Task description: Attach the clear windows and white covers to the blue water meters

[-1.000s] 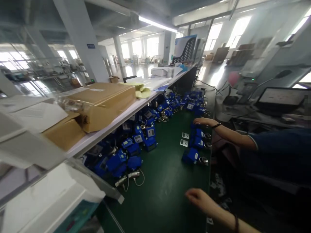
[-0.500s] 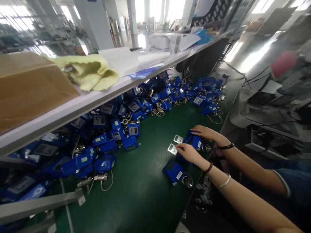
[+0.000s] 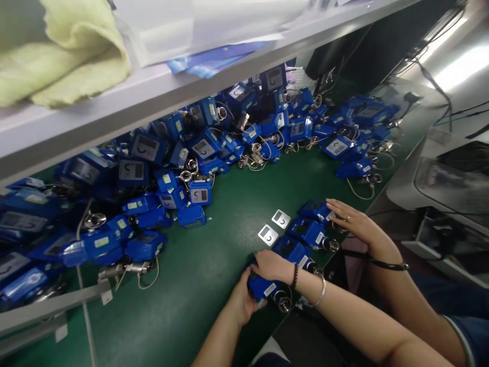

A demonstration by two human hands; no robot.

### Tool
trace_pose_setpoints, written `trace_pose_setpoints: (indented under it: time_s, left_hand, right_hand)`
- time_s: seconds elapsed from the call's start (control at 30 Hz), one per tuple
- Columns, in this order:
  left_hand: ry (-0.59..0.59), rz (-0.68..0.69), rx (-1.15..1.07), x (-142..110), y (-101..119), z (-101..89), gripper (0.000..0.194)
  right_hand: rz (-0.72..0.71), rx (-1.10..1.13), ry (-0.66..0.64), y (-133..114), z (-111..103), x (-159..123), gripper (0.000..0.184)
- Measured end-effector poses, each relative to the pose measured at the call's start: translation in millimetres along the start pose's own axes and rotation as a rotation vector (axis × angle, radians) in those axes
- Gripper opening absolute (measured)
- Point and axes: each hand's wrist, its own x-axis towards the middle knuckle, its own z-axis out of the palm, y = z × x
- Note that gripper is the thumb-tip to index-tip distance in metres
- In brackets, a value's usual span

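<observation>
Blue box-shaped device [image 3: 262, 289], clasped by left hand [image 3: 241, 302] and right hand [image 3: 271, 266].
Green tabletop [image 3: 198, 275] lay beyond them; left hand newly appeared.

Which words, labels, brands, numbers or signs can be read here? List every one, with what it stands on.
Words, brands, numbers: none readable for certain.
Loose plates: a dark curved mark like "C", letter or logo unclear; finer print too small.
White stickers on the row of blue boxes: too small.
Yellowish stickers on heaped boxes: too small.
Blue sheet on the shelf: any print blurred.
</observation>
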Motion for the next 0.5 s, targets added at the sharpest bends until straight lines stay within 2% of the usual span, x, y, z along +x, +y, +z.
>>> trace_pose_setpoints:
  time_s: [0.07, 0.1, 0.17, 0.3, 0.4, 0.5]
  left_hand:
    - [0.014, -0.003, -0.016, 6.5, 1.3, 13.9, 0.039]
    - [0.035, -0.004, -0.023, 6.9, -0.2, 13.3, 0.036]
    - [0.084, -0.001, -0.038, 2.3, -5.8, -0.3, 0.031]
    - [0.156, 0.027, -0.052, -23.4, -20.0, -55.9, 0.030]
    - [0.232, 0.023, -0.048, -46.4, -34.6, -105.2, 0.035]
    - [0.328, 0.044, -0.092, -66.1, -56.4, -154.6, 0.044]
  right_hand:
    - [0.016, 0.019, -0.018, -2.6, 6.4, -2.0, 0.035]
    - [0.019, 0.041, -0.024, -2.4, 8.2, -3.8, 0.038]
    - [0.009, 0.110, -0.043, -3.1, 12.5, -7.8, 0.041]
    - [-0.047, 0.300, -0.138, -27.3, 39.7, -10.5, 0.035]
    - [-0.049, 0.442, -0.233, -67.2, 77.4, -7.2, 0.025]
    - [-0.025, 0.534, -0.268, -112.2, 116.2, -7.4, 0.018]
